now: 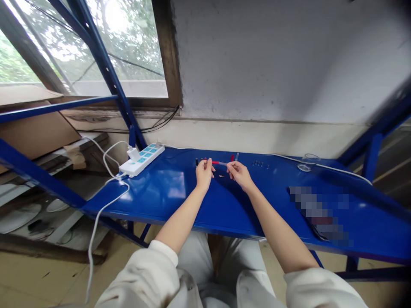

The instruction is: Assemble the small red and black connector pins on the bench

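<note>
Between my two hands lies a thin red pen with a clear section toward its right end. My left hand is closed on the red end, thumb and fingers pinching it. My right hand pinches the clear end. Just behind, a short red piece and a clear tube piece are on the blue table. A dark, cap-like piece stands left of my left hand, with more small pieces partly hidden by my fingers. A tiny pale piece lies below the pen.
On the blue table, a white power strip with plug and cables sits left. Several tiny dark parts lie right of my hands. Farther right are a clear round container and a blurred-out dark flat object. Blue frame posts flank the table.
</note>
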Action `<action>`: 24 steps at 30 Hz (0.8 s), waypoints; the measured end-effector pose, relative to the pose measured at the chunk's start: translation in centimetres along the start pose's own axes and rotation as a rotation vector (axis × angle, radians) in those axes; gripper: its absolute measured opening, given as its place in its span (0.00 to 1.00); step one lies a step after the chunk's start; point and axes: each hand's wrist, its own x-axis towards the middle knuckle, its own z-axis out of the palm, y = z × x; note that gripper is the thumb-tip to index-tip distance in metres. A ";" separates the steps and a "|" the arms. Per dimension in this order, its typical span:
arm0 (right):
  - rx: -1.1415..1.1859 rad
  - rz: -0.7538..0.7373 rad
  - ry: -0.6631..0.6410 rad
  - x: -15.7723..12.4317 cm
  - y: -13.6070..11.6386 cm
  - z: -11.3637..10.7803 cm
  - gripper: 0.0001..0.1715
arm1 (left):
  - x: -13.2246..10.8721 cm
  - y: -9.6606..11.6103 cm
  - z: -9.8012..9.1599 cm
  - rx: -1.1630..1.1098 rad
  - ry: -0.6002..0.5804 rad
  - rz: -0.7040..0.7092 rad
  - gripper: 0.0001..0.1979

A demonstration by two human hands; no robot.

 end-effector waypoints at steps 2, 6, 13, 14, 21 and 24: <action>0.019 0.014 0.045 0.1 0.2 -0.1 0.20 | 0.1 -0.1 -0.1 -0.012 0.016 -0.006 0.19; 0.063 0.017 0.116 0.2 0.3 0.1 0.21 | 0.0 -0.2 0.1 0.005 -0.049 -0.009 0.19; -0.013 0.063 -0.087 -0.5 0.1 0.8 0.22 | -0.4 -0.1 0.5 0.032 -0.230 0.004 0.18; -0.025 0.066 -0.105 -0.5 0.1 0.8 0.22 | -0.4 -0.1 0.4 0.044 -0.224 0.011 0.18; -0.103 -0.058 -0.260 -0.6 0.6 0.7 0.18 | -0.5 -0.6 0.2 0.230 -0.237 0.104 0.19; -0.125 -0.055 -0.272 -0.5 0.9 0.7 0.18 | -0.5 -0.8 0.3 0.288 -0.253 0.133 0.17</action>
